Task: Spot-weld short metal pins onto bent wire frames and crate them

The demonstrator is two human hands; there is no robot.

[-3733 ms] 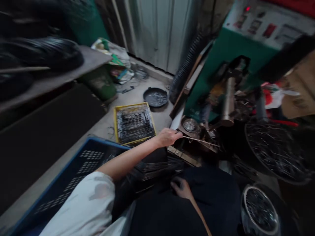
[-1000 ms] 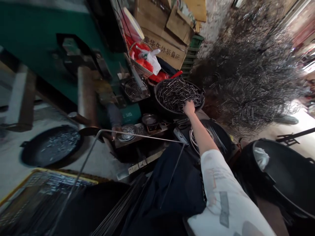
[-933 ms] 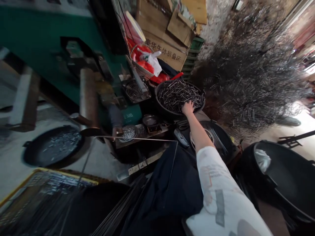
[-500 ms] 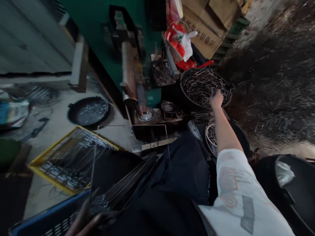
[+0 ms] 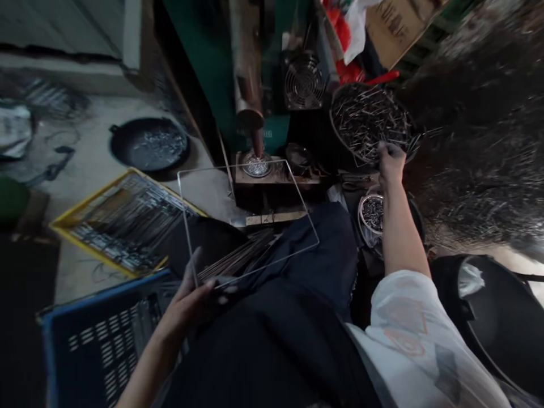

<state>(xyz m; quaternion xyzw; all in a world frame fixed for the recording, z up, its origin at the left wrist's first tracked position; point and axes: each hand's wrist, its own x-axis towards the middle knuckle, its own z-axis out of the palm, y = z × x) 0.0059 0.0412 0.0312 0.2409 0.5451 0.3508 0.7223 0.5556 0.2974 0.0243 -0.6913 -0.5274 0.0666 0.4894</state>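
My left hand (image 5: pixel 187 303) is closed on the near corner of a thin bent wire frame (image 5: pixel 297 192), a rough square held over my dark-clothed lap. My right hand (image 5: pixel 391 161) reaches forward to the near rim of a dark basin full of short metal rods (image 5: pixel 368 116), fingers curled on the rods; what they grip is hidden. A small round dish of metal bits (image 5: pixel 256 166) sits on a block under the green machine's cylinder (image 5: pixel 246 68). A bundle of dark rods (image 5: pixel 242 258) lies on my lap.
A yellow tray of wire pieces (image 5: pixel 123 218) and a black pan (image 5: pixel 148 144) lie on the floor at left. A blue crate (image 5: pixel 97 340) stands near left. A small fan (image 5: pixel 304 82), a steel bowl (image 5: pixel 372 212), a huge tangled wire heap (image 5: pixel 480 141) and a black tub (image 5: pixel 501 317) crowd the right.
The view swung left and down. My left hand came into sight and raised the wire frame toward the machine block. My right hand stays at the basin of rods.
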